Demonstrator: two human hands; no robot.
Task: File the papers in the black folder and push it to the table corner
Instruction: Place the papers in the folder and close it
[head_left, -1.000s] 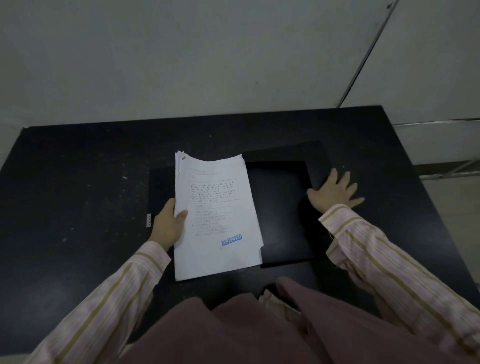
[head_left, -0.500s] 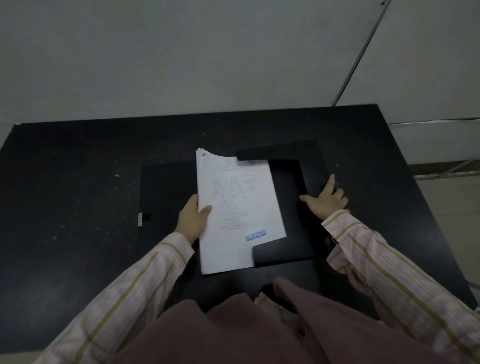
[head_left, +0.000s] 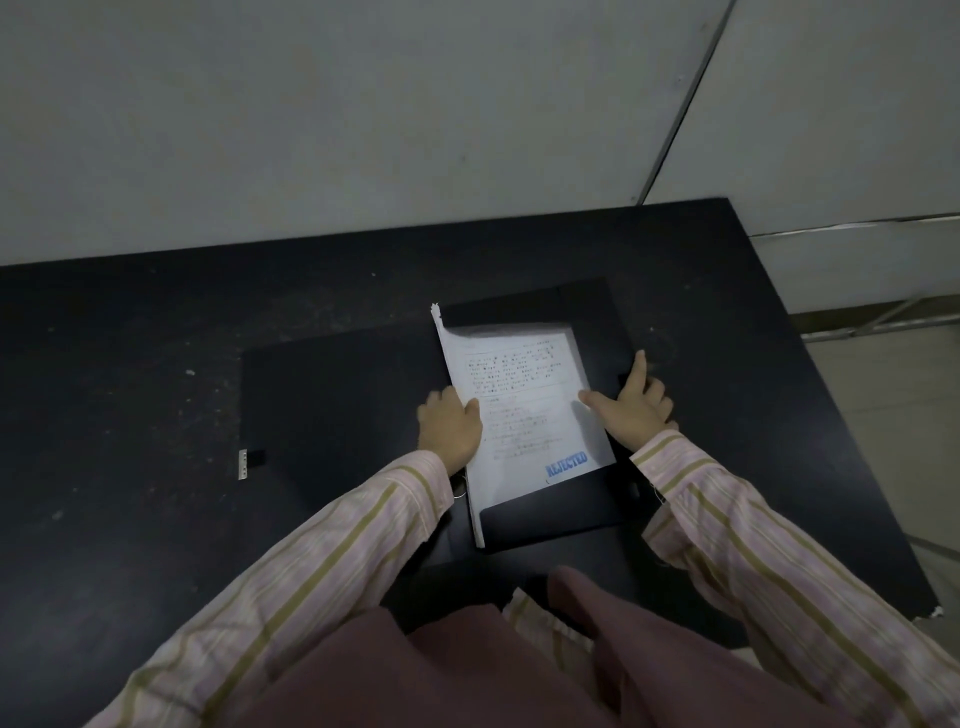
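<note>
Black folder (head_left: 337, 410): lay open on the dark table (head_left: 130, 405), its right half framed by flaps at top, right and bottom.
Papers (head_left: 519, 410): a white stack stamped "REJECTED" in blue sat in that right half, top and lower edges tucked under the flaps, left edge slightly raised.
Left hand (head_left: 449, 428): fingers curled, thumb pressed on the stack's left edge.
Right hand (head_left: 631, 410): fingers spread apart, thumb on the stack's right edge, index finger on the side flap.
Sleeves (head_left: 332, 551): pink, striped.
Clasp (head_left: 243, 464): pale, at the folder's left edge.
</note>
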